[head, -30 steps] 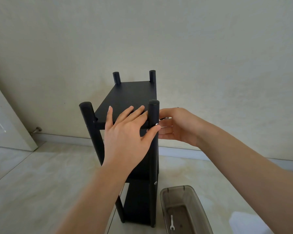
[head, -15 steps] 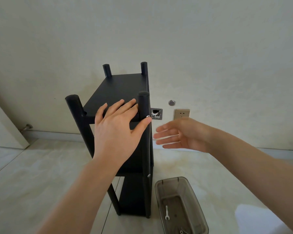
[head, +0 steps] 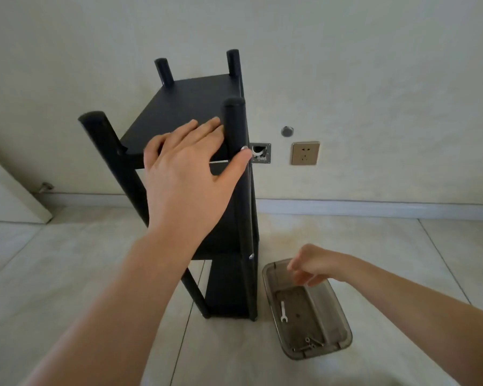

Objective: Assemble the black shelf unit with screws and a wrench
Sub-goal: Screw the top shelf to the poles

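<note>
The black shelf unit [head: 190, 107] stands upright on the tiled floor against the wall, with four round posts. My left hand [head: 190, 174] rests flat on the near edge of the top shelf, fingers straight, thumb against the right front post beside a silver screw [head: 244, 148]. My right hand [head: 308, 267] hangs over the far end of a grey plastic tray [head: 343, 327] on the floor, fingers loosely curled downward and holding nothing. A small silver wrench [head: 283, 312] lies in the tray, and several screws [head: 308, 344] sit at its near end.
A second screw head [head: 251, 256] shows lower on the right front post. On the wall behind are an open socket box [head: 260, 153], a beige socket [head: 305, 153] and a round metal cap [head: 287, 131]. A white door [head: 9, 196] stands at the left.
My right hand has left the screw on the right front post and dropped down to the tray on the floor. The left hand stays on the top shelf.
</note>
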